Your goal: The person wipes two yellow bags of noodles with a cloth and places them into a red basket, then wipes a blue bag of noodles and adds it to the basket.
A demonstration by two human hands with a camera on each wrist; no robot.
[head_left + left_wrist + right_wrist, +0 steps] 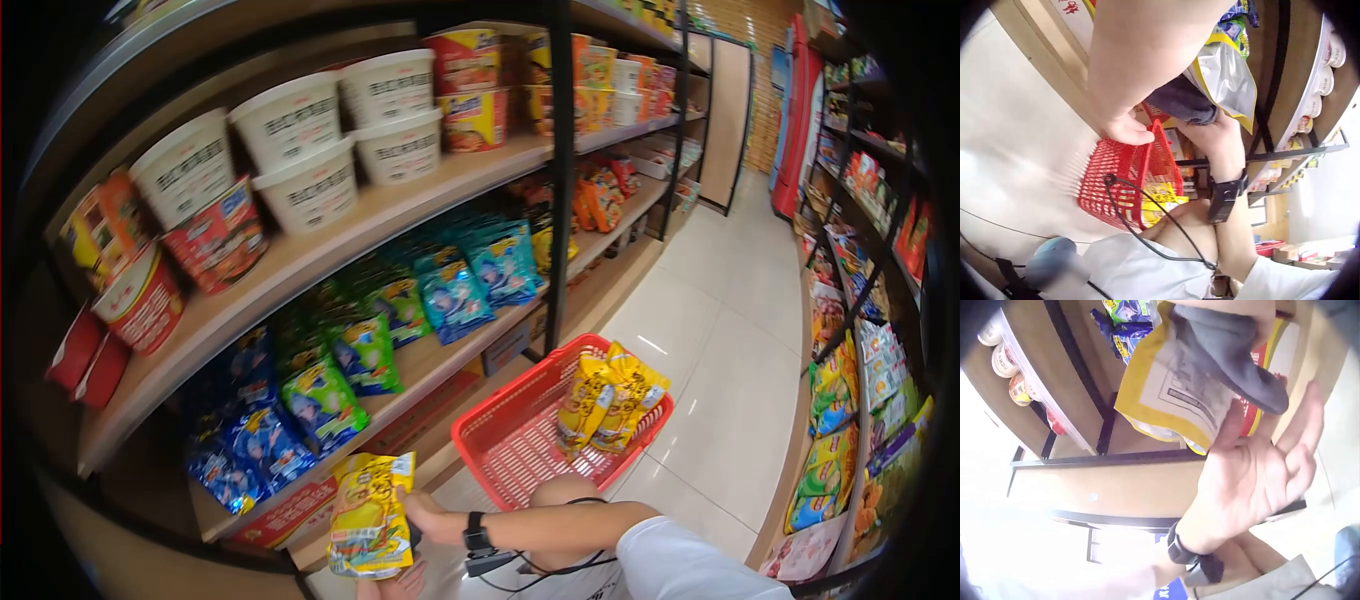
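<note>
Yellow bag (372, 505) is up in the hands, left of the basket (512, 445) in the head view and not in it. Right hand (428, 517) has it by the right edge, thumb on the front, other fingers mostly hidden. Left hand (1247, 478) sits low by the same bag: palm turned up, fingers loosely spread, thumb at the bag's edge in the right wrist view. Can't tell if that thumb bears any load. Dark cloth (1232, 353) lies against the bag's pale back, near the right hand.

Basket is red plastic, on the tiles. Two yellow packs (610, 402) stand side by side inside, toward its right end. Left of the basket, low shelf (437, 372) carries blue, green and teal packets (365, 355). White cups (305, 185) are stacked above those. Second rack (845, 400) with snacks is right of the basket, across the aisle.
</note>
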